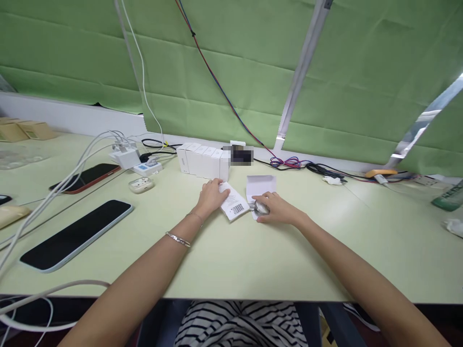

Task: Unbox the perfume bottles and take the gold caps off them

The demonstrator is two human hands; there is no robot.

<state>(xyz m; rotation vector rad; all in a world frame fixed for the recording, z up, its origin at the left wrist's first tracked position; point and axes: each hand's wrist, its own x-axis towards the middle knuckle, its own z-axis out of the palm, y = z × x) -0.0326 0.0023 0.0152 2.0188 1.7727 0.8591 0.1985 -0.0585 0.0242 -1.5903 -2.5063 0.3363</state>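
Observation:
My left hand (pixel 211 196) grips the upper left edge of a flat white box (pixel 236 209), thumb on top. A printed barcode shows on its near end, and it lies on the table. Just to the right, an open white carton (pixel 261 184) has its flap standing up at the back. My right hand (pixel 279 208) reaches over this carton, its fingers and thumb closed around a coiled grey-white bundle (pixel 261 207) that looks like a cable with a metallic plug. My palm hides part of the bundle and the carton's right side.
A row of white boxes (pixel 202 161) stands behind my left hand. Leftward are a phone (pixel 77 235), a second phone (pixel 87 177), an earbud case (pixel 141 185), and a charger (pixel 125 155) with white cables. Dark cables (pixel 321 169) and an orange-yellow device (pixel 380 172) lie along the back.

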